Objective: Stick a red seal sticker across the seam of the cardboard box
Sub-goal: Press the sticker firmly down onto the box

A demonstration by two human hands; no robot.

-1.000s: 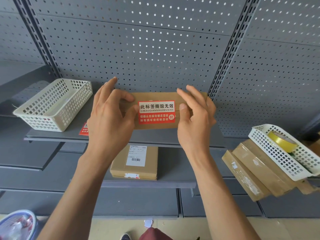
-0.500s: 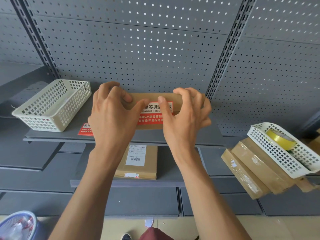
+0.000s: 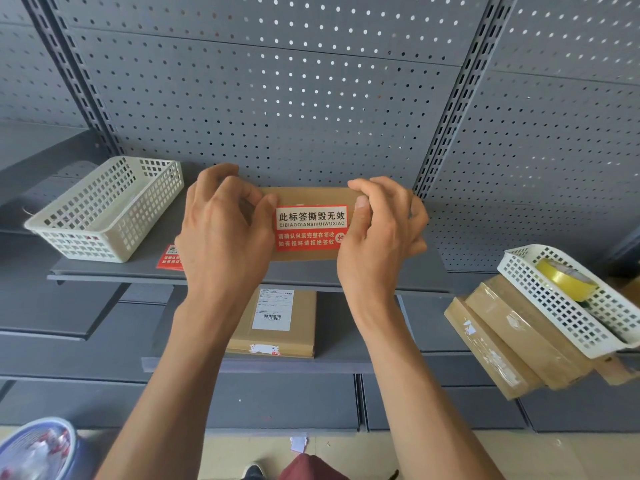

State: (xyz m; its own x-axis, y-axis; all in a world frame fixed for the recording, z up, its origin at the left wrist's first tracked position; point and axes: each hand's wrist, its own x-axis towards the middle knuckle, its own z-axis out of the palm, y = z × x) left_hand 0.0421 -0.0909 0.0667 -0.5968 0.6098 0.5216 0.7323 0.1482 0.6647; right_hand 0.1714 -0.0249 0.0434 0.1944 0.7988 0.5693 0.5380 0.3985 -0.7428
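A flat brown cardboard box (image 3: 306,195) lies on the upper grey shelf (image 3: 114,268) in front of the pegboard. A red seal sticker (image 3: 310,227) with a white band of black characters sits on the box's near face, across the seam. My left hand (image 3: 225,233) grips the box's left end, thumb at the sticker's left edge. My right hand (image 3: 381,237) grips the right end, thumb pressed against the sticker's right edge. Both ends of the box are hidden under my fingers.
A white plastic basket (image 3: 107,209) stands at the shelf's left, with spare red stickers (image 3: 169,258) beside it. A labelled box (image 3: 277,323) lies on the lower shelf. At right, a tilted basket (image 3: 568,306) with a yellow tape roll (image 3: 562,278) rests on stacked boxes (image 3: 509,341).
My right thumb slid from over the sticker's middle back to its right edge, uncovering the whole sticker. Both hands stay curled around the box ends.
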